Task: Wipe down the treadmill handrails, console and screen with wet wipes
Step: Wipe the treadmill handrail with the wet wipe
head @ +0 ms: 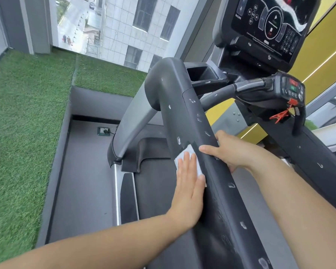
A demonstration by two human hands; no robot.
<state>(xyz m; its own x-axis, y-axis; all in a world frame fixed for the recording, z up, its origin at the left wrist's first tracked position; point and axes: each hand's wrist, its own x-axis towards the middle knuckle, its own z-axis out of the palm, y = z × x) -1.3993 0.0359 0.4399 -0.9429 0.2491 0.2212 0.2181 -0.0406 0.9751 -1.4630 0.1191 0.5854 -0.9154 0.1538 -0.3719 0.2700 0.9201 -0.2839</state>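
Currently the left hand (188, 191) is pressing a white wet wipe (185, 153) flat against the side of the treadmill's dark handrail (221, 200), with its fingers straight and close together. The right hand (229, 150) is gripping the same rail just above, thumb and fingers curled over it. Droplets are sitting along the handrail's matte surface (more are streaking the console screen (266, 26)), while artificial grass (27, 113) is running leftward to a window (114, 26) overlooking a street, and a yellow wall (322, 45) is showing behind the console.
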